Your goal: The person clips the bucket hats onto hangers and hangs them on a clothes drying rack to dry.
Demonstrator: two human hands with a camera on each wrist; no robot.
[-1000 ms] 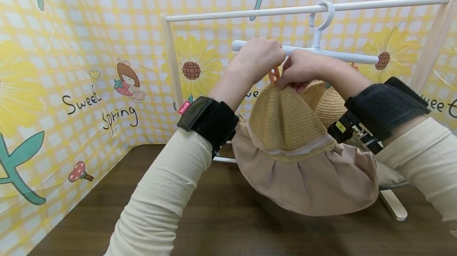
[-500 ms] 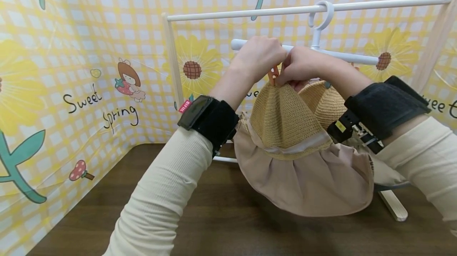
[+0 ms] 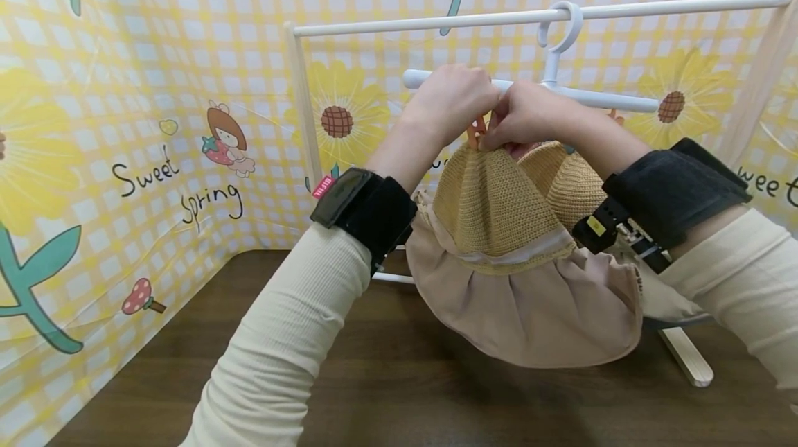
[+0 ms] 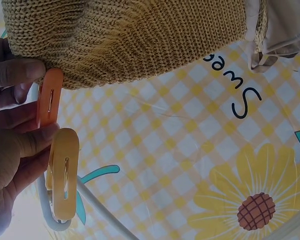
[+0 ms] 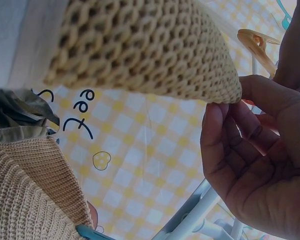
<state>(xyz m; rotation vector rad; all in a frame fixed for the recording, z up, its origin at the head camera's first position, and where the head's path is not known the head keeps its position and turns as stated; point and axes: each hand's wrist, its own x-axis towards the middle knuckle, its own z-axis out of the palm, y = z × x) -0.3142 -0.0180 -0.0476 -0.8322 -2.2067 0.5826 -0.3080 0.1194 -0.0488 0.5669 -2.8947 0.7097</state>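
A sun hat with a tan knitted crown [image 3: 505, 208] and a pleated beige brim [image 3: 536, 322] hangs below both hands. My left hand [image 3: 458, 97], beneath the white hanger's left end, pinches a plastic clip [image 3: 476, 132]; in the left wrist view it shows an orange part [image 4: 50, 97] and a yellow-orange part [image 4: 65, 175]. The orange part lies against the knit's edge. My right hand [image 3: 533, 114] pinches the crown's tip beside the clip, thumb and fingertips meeting there in the right wrist view [image 5: 260, 155]. Whether the clip bites the knit is hard to tell.
The white hanger [image 3: 611, 99] hooks over a white rail [image 3: 430, 22] on wooden posts [image 3: 303, 100]. Behind the right wrist a second knitted hat [image 3: 576, 187] hangs, with a teal clip [image 5: 92, 232] at it. A brown tabletop [image 3: 374, 378] lies below; a patterned cloth [image 3: 156, 177] surrounds it.
The hat's brim has swung a little to the left and its lower edge has risen slightly. Both hands stay almost in place, still holding the clip and the crown's tip.
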